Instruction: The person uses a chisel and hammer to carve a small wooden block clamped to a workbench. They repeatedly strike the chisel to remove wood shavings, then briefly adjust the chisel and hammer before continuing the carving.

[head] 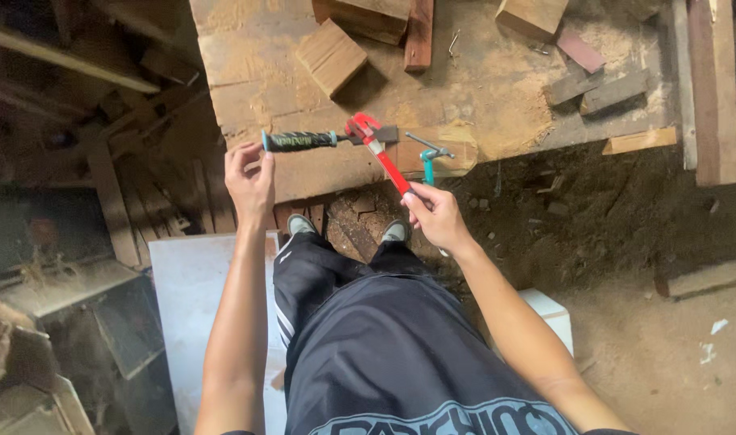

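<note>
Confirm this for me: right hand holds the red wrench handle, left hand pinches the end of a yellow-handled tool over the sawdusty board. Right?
Not quite. The head view shows the tool handle pinched by the left hand is black, not yellow. The right hand does hold the red wrench over the board.

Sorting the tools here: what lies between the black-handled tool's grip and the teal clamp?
In the head view, the red pipe wrench's head lies between the black-handled tool and the teal clamp; its handle runs to the right hand.
</note>
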